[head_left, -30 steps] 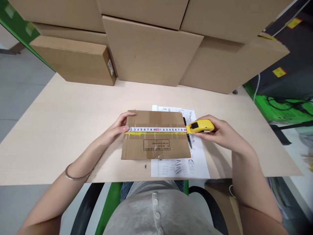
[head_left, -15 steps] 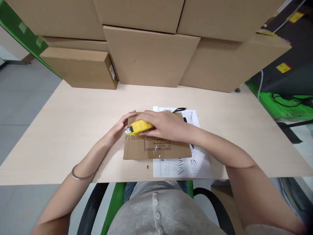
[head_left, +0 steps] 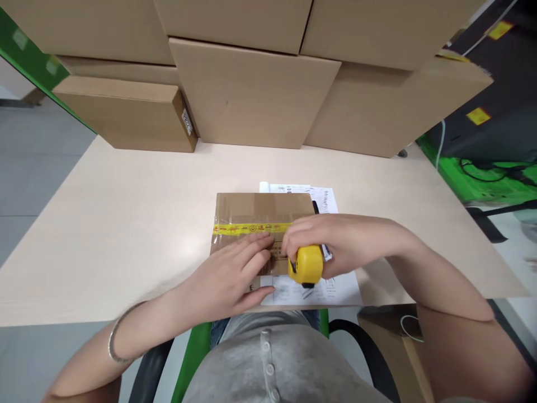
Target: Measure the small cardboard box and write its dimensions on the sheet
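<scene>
Pale wooden table (head_left: 126, 224), walled at the back by closed stacked cartons (head_left: 251, 95): a yellow tape measure (head_left: 308, 266) sits at the near right edge of a flat cardboard box (head_left: 260, 210), clasped from above in the right hand (head_left: 335, 243), its rounded end facing the person. The left hand (head_left: 229, 277) lies flat and unclenched on the box's near half. The box is taped shut, its contents hidden. Its long axis runs left to right, as does its yellow tape strip (head_left: 251, 228). Printed papers (head_left: 335, 288) lie beneath it.
</scene>
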The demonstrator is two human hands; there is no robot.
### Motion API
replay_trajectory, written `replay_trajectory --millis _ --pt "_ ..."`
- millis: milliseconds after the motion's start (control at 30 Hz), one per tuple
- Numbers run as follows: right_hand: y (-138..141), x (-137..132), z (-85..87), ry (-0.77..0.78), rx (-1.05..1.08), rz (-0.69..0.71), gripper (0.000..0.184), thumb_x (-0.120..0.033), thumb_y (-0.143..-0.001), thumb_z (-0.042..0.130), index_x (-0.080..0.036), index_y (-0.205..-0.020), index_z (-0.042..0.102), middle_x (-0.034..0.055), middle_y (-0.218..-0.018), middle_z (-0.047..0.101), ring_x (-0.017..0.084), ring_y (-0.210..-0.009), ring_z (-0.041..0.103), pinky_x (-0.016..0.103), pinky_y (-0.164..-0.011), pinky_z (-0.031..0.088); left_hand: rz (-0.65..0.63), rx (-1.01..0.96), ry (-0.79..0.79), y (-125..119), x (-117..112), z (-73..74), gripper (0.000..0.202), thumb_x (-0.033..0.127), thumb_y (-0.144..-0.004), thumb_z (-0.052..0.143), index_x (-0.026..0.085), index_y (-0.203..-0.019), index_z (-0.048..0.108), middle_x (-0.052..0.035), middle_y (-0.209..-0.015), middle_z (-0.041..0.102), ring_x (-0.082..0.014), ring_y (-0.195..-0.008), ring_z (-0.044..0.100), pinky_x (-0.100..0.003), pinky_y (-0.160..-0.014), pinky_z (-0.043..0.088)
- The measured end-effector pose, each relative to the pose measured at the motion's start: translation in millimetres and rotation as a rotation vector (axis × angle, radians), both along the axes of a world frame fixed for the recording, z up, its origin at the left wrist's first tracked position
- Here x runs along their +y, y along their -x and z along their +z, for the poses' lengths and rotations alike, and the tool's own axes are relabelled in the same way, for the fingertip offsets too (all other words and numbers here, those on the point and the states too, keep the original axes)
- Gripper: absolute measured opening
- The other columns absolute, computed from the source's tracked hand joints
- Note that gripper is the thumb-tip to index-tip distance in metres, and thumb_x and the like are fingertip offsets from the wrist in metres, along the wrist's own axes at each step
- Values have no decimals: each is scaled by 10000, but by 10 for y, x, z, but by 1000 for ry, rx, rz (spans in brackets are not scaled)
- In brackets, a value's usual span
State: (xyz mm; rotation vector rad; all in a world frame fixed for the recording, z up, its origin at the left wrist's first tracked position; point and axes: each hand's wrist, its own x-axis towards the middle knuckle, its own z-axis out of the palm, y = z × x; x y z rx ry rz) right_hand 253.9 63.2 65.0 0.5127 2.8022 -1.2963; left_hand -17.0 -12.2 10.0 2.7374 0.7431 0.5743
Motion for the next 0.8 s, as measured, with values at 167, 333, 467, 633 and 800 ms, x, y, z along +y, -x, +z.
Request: replay_trajectory --millis 167,333,467,633,800 --pt "34 319 -2 -27 10 -33 328 -96 -753 680 -201 -1062 643 62 -1117 632 192 -997 626 326 -872 517 -56 134 -157 -12 -1 -98 494 454 -1050 534 263 -1506 524 -229 -1420 634 -419 -1351 635 -564 -982 617" --pt "63 891 95 -114 -63 -71 369 -84 -721 637 -213 -1066 642 42 -1116 686 205 -1014 639 346 -883 509 -75 217 -189 -42 -8 -59 528 443 -1059 506 332 -1574 494 -229 -1376 650 -408 -1319 653 -557 -979 600" --pt "113 1325 29 -118 -61 -193 343 -120 -701 673 -239 -1021 640 8 -1076 715 195 -966 653 337 -836 512 -79 219 -191 -46 8 -60 529 459 -1056 503 346 -1573 503 -224 -1379 647 -398 -1325 643 -542 -973 598" --pt "134 1517 -93 -76 -127 -187 344 -144 -673 710 -247 -997 655 -13 -1012 728 180 -892 653 307 -746 504 -75 192 -174 -43 17 -77 526 508 -1056 493 354 -1558 525 -213 -1362 651 -385 -1298 642 -527 -956 590" --pt "40 1300 70 -171 -101 -203 349 -136 -767 665 -173 -1114 675 62 -1126 734 190 -969 651 325 -844 495 -65 183 -148 -54 20 -85 531 547 -1054 486 362 -1549 533 -212 -1357 644 -389 -1274 633 -536 -948 574"
